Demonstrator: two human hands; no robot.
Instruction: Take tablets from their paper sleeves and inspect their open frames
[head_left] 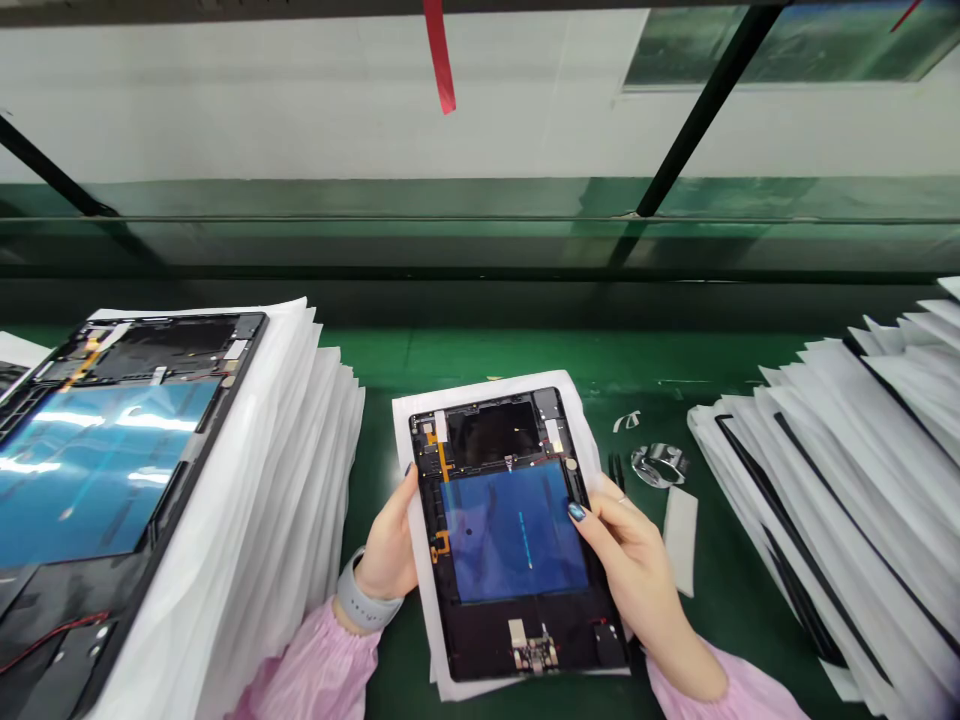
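An opened tablet [517, 625] with a blue battery film and bare circuit parts lies on a white foam sheet [405, 420], tilted a little, in the middle of the view. My left hand [391, 540] grips the tablet and sheet by the left edge, its fingers hidden underneath. On the right edge, my right hand [634, 550] has its thumb on top beside the blue film and its fingers around the sheet's side. Behind the right hand, dark tweezer tips [616, 470] show, partly covered.
At the left a tall stack of white sheets [300, 480] bears another opened tablet [112, 470]. To the right leans a stack of wrapped tablets [817, 500]. A tape roll [660, 465], a white strip [680, 540] and a scrap [626, 421] lie on the green bench [465, 350].
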